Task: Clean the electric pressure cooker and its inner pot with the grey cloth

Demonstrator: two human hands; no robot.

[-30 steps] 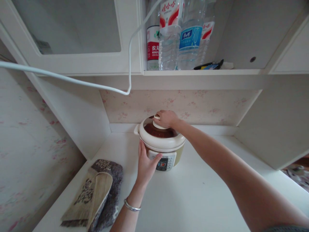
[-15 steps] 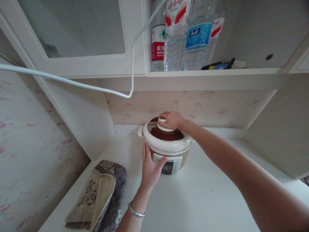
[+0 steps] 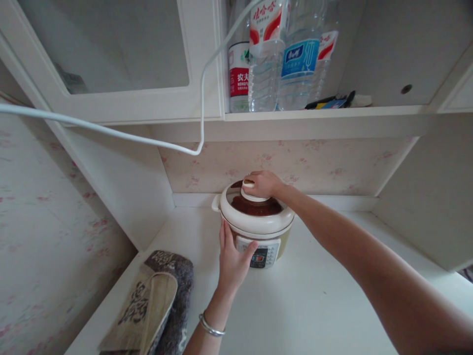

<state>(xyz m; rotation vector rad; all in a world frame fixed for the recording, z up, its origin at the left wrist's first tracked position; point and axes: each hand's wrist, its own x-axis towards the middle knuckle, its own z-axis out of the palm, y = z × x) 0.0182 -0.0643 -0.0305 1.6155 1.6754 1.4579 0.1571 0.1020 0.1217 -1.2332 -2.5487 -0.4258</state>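
A white electric stew pot (image 3: 284,242) stands on a white surface below the cupboard, near the back wall. Its cream-rimmed lid (image 3: 254,224) has a dark brown see-through top and sits on the pot. My right hand (image 3: 264,184) is closed around the lid's knob, with the fingers partly hidden behind it. Against the pot's front left side rests my left hand (image 3: 233,259), its fingers stretched upward and its thumb spread over the edge of the control panel (image 3: 260,255). A silver bangle circles the left wrist.
A folded brown and grey cloth (image 3: 148,305) lies to the left. Overhead, several plastic bottles (image 3: 266,74) stand on the open cupboard shelf (image 3: 332,113), beside some small items. A white cable (image 3: 148,139) hangs across the upper left, in front of the cupboard.
The view has shifted slightly. Both hands keep the same hold and place on the pot, and the lid stays on.
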